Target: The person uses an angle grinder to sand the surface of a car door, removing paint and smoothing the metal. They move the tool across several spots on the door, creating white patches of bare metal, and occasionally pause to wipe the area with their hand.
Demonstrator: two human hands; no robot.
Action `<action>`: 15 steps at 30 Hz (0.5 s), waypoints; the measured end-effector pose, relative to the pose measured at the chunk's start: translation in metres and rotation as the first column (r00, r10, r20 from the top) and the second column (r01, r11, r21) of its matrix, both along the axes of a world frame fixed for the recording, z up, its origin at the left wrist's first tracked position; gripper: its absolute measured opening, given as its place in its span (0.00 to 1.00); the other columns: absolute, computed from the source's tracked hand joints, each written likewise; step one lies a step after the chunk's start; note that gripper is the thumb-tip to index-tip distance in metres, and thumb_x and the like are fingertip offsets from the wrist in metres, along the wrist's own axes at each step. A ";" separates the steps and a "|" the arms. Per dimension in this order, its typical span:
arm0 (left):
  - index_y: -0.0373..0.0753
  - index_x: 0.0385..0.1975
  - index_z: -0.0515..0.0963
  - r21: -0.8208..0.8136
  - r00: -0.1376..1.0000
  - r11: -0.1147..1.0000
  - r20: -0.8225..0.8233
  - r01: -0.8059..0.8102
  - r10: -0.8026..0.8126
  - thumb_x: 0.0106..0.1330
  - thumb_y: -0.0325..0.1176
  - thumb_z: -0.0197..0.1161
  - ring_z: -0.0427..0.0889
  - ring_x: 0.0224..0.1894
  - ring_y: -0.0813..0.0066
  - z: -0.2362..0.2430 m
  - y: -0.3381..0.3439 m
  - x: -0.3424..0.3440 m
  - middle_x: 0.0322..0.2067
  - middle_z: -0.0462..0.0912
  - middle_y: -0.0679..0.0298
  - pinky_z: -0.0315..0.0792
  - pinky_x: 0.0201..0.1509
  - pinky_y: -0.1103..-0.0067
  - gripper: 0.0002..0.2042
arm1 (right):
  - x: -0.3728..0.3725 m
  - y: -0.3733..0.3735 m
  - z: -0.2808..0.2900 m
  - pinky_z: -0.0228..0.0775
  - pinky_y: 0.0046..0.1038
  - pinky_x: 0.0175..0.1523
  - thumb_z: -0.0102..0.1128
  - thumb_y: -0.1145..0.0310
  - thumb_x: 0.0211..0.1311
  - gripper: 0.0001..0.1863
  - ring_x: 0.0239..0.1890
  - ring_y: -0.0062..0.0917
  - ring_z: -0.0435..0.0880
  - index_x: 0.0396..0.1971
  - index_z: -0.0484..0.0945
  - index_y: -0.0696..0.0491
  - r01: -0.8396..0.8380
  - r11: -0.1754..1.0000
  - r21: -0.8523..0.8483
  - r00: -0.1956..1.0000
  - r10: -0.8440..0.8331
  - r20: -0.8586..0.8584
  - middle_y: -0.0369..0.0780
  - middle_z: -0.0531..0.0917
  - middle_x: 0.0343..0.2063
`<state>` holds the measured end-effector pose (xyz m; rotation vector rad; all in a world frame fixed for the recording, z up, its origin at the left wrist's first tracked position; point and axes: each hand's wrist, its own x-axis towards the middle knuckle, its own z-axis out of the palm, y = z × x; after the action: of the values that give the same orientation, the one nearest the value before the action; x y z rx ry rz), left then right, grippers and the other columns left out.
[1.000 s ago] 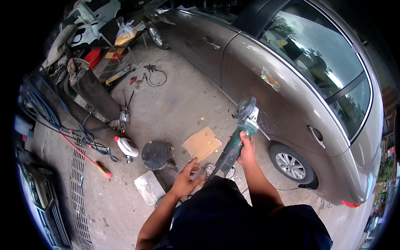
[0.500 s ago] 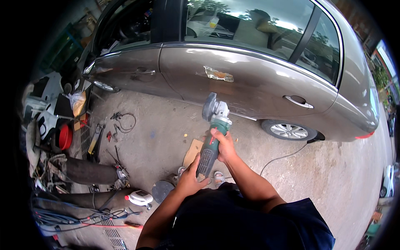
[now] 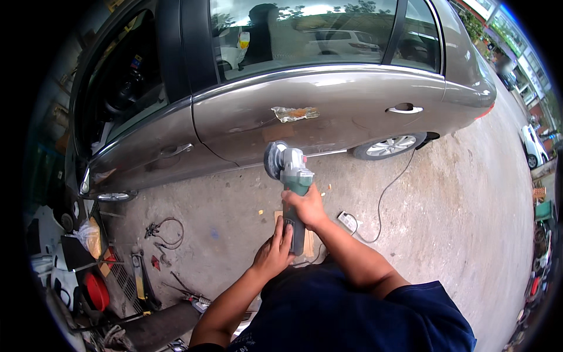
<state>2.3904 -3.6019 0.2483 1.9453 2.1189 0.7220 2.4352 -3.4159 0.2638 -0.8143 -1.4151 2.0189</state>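
An angle grinder (image 3: 298, 183) with a green and dark grey body is held in front of me, its round disc (image 3: 273, 159) pointing at the car. My right hand (image 3: 306, 206) wraps round the body just behind the metal head. Lower down, my left hand (image 3: 274, 249) is closed on the rear end of the body. Beyond the disc stands a grey-brown car (image 3: 246, 126). Its rear door carries a ragged bare patch (image 3: 295, 114) with orange-brown and whitish areas. Disc and door look apart, with the patch a little above the disc.
A cable (image 3: 382, 202) runs over the concrete floor from the rear wheel (image 3: 392, 146) to a power strip (image 3: 348, 222). At left lie a coiled hose (image 3: 171, 232), a jack-like tool (image 3: 141, 276), a red bowl (image 3: 97, 291) and a dark cylinder (image 3: 161, 328). Cardboard lies under the grinder.
My view has swung to the right and the car looks closer. The grinder is more upright, its disc turned more toward the door. Both hands stay on it.
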 end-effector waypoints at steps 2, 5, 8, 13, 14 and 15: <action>0.25 0.66 0.54 -0.031 0.999 0.999 -0.015 0.032 -0.033 0.45 0.33 0.77 0.74 0.56 0.33 0.008 -0.005 -0.012 0.67 0.49 0.28 0.77 0.54 0.64 0.48 | -0.009 -0.009 0.006 0.73 0.27 0.31 0.66 0.73 0.52 0.15 0.25 0.22 0.78 0.39 0.71 0.56 0.057 0.998 0.002 0.998 -0.057 -0.011 0.37 0.78 0.28; 0.22 0.65 0.53 0.014 0.997 0.999 -0.066 0.032 -0.032 0.46 0.38 0.77 0.74 0.56 0.33 0.007 -0.006 -0.016 0.66 0.48 0.26 0.77 0.54 0.63 0.50 | -0.013 -0.011 0.012 0.72 0.27 0.41 0.69 0.69 0.50 0.18 0.34 0.20 0.78 0.40 0.74 0.58 0.066 0.995 0.070 0.993 -0.072 0.093 0.36 0.80 0.33; 0.22 0.66 0.53 -0.019 0.995 0.998 -0.083 0.057 -0.059 0.47 0.40 0.77 0.74 0.56 0.33 0.005 -0.001 -0.021 0.66 0.48 0.26 0.78 0.53 0.65 0.50 | -0.016 -0.011 0.006 0.72 0.26 0.33 0.66 0.72 0.52 0.16 0.27 0.21 0.78 0.40 0.73 0.57 0.162 0.987 -0.013 0.986 -0.161 0.030 0.36 0.79 0.29; 0.24 0.66 0.52 -0.184 0.997 0.980 0.002 0.074 -0.075 0.47 0.37 0.76 0.72 0.58 0.34 0.011 -0.003 -0.018 0.67 0.47 0.28 0.77 0.54 0.65 0.49 | -0.007 -0.012 0.002 0.72 0.26 0.34 0.67 0.71 0.49 0.15 0.29 0.20 0.79 0.36 0.75 0.58 0.162 0.986 0.031 0.984 -0.164 0.070 0.37 0.79 0.29; 0.24 0.67 0.51 -0.165 0.997 0.984 -0.012 0.070 -0.073 0.47 0.36 0.76 0.72 0.59 0.34 0.010 -0.002 -0.018 0.67 0.47 0.28 0.77 0.54 0.65 0.50 | -0.007 -0.010 -0.004 0.73 0.27 0.35 0.68 0.70 0.48 0.18 0.29 0.21 0.79 0.38 0.73 0.59 0.148 0.989 0.030 0.985 -0.150 0.081 0.38 0.80 0.30; 0.24 0.67 0.51 -0.147 0.997 0.987 -0.025 0.069 -0.073 0.47 0.36 0.76 0.71 0.59 0.34 0.006 -0.003 -0.018 0.67 0.47 0.28 0.77 0.55 0.65 0.50 | -0.008 -0.007 -0.011 0.74 0.28 0.36 0.70 0.70 0.48 0.21 0.30 0.22 0.80 0.40 0.71 0.60 0.135 0.990 0.029 0.986 -0.137 0.092 0.40 0.80 0.31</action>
<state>2.3720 -3.6045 0.2544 1.9542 2.0453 0.5121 2.4270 -3.4233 0.2528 -0.9799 -1.3903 1.8807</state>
